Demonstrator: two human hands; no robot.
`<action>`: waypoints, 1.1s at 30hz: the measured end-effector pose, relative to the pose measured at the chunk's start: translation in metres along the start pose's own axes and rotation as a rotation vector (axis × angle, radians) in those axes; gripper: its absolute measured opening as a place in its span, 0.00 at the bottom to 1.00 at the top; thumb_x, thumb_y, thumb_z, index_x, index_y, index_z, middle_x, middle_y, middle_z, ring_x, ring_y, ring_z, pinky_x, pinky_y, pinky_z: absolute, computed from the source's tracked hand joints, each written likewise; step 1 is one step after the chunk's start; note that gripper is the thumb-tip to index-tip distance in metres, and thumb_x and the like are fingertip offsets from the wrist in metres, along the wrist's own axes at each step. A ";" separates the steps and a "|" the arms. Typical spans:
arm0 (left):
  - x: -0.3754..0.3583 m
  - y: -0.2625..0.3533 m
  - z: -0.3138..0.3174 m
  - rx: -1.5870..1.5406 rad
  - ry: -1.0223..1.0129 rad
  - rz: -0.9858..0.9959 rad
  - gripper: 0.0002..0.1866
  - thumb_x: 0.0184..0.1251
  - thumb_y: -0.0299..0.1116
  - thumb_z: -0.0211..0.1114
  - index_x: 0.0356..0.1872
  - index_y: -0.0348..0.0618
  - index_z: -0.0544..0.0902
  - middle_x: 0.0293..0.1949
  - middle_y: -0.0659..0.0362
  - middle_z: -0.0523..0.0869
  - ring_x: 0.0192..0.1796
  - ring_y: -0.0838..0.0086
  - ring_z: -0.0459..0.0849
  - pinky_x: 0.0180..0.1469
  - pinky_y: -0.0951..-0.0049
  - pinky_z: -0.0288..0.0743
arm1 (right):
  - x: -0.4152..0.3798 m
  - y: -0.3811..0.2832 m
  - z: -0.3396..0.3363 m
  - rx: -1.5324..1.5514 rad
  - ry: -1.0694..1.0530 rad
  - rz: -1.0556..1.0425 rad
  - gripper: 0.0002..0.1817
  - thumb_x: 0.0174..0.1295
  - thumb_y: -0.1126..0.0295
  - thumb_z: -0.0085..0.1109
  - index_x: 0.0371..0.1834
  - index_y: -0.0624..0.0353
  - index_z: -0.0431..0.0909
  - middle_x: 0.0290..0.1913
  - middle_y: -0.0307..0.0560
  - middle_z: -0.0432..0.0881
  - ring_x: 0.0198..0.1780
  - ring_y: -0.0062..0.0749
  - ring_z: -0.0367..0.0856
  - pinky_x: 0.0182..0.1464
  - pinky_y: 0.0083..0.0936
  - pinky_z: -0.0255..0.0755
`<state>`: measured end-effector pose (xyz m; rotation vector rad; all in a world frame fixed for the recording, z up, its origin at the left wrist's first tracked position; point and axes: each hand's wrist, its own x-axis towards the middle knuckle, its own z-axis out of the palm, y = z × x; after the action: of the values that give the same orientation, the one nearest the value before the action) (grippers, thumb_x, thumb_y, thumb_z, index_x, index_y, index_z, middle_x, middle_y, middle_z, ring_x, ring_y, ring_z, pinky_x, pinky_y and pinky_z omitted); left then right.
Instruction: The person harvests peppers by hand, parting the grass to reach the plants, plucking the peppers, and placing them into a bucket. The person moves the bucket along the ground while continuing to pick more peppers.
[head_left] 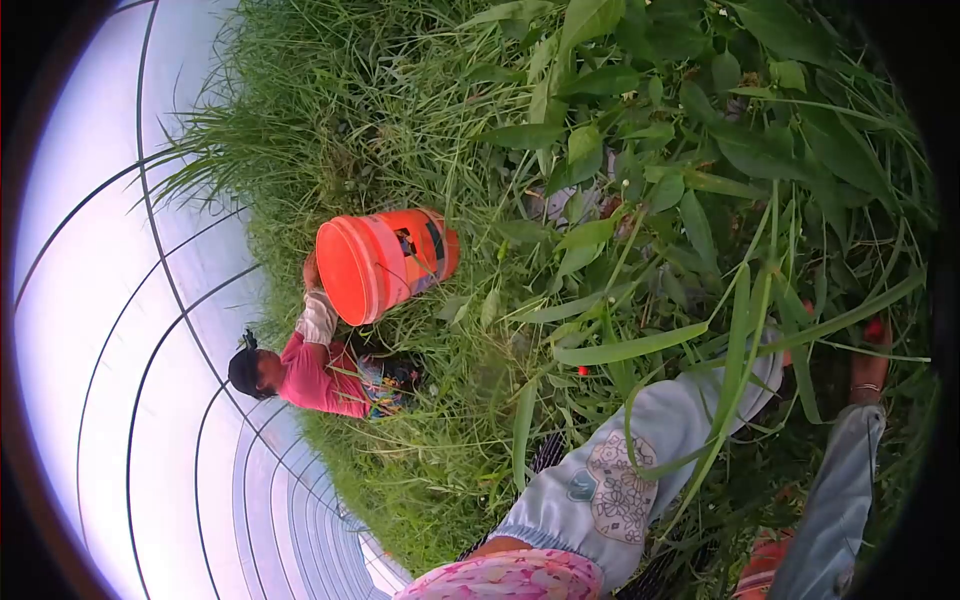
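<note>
My left arm, in a pale sleeve with a floral patch, reaches into the pepper plants (700,140). Leaves cover most of my left hand (787,347), so its fingers do not show. Close by on the right, my right hand (869,368) is low among the leaves, with a bracelet at its wrist. A small red pepper (875,329) shows at its fingers, which look closed around it, partly in shadow. Another red fruit (583,371) hangs among the leaves left of my left forearm. An orange-red container (766,562) sits between my arms at the lower edge.
The view is turned sideways. A co-worker (325,378) in a pink top crouches in tall grass (330,110), a hand at a large orange bucket (385,262). Long grass blades (640,345) cross in front of my forearms. Greenhouse hoops (135,300) arch along the left.
</note>
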<state>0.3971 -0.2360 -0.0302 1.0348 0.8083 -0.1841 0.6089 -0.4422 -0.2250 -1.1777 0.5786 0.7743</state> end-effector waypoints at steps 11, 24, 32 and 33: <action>-0.003 0.008 -0.002 -0.038 -0.012 -0.030 0.10 0.49 0.25 0.62 0.35 0.42 0.76 0.24 0.59 0.76 0.25 0.75 0.75 0.25 0.72 0.71 | -0.102 -0.023 0.005 -0.066 -0.343 0.017 0.19 0.68 0.59 0.46 0.60 0.51 0.66 0.50 0.36 0.75 0.46 0.22 0.75 0.44 0.19 0.70; -0.004 0.016 -0.009 -0.051 -0.036 -0.024 0.10 0.49 0.24 0.61 0.36 0.43 0.76 0.24 0.60 0.75 0.25 0.76 0.74 0.25 0.73 0.70 | -0.074 0.021 0.064 -1.162 -0.210 -0.202 0.13 0.58 0.62 0.58 0.43 0.56 0.79 0.32 0.39 0.80 0.30 0.25 0.76 0.32 0.22 0.69; -0.008 0.019 -0.018 -0.061 -0.024 -0.009 0.11 0.49 0.24 0.61 0.36 0.43 0.76 0.24 0.61 0.75 0.25 0.76 0.74 0.25 0.74 0.69 | -0.067 0.030 0.060 -1.231 -0.147 -0.163 0.14 0.56 0.61 0.59 0.42 0.57 0.80 0.33 0.41 0.81 0.32 0.27 0.77 0.35 0.24 0.70; -0.006 0.021 -0.015 -0.065 -0.035 -0.013 0.11 0.49 0.24 0.61 0.36 0.43 0.76 0.24 0.61 0.75 0.25 0.76 0.74 0.25 0.74 0.69 | -0.067 0.030 0.059 -1.236 -0.147 -0.160 0.14 0.56 0.61 0.59 0.42 0.58 0.80 0.33 0.41 0.81 0.33 0.27 0.77 0.36 0.25 0.70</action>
<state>0.3954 -0.2145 -0.0154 0.9634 0.7843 -0.1854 0.5439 -0.3959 -0.1750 -2.2218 -0.2109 1.0973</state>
